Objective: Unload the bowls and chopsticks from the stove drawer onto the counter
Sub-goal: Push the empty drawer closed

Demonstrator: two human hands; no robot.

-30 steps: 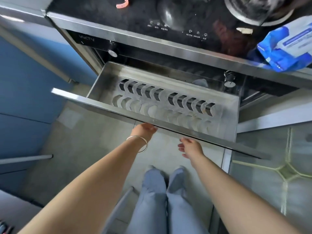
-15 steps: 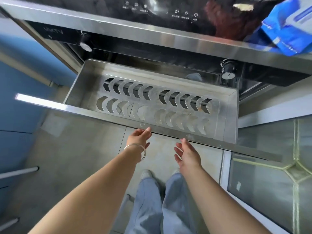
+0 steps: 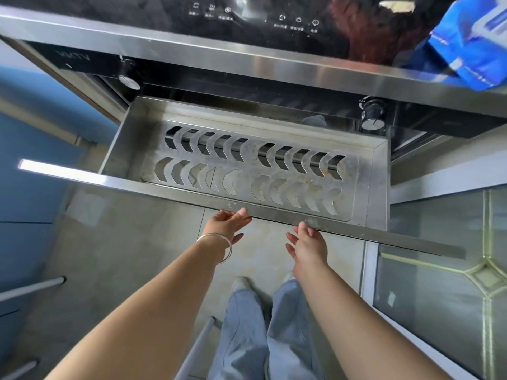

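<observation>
A person's left hand [image 3: 226,224], a bangle [image 3: 219,246] on its wrist, reaches with fingers extended and loosely together to touch the front rail of the pulled-out stove drawer [image 3: 380,187]. Just right of it, the right hand [image 3: 308,244] spreads open, fingertips at the same rail. Beyond both hands lies the drawer's slotted metal rack [image 3: 247,167]; a blue packet [image 3: 472,42] sits far right on the stove top [image 3: 260,12].
</observation>
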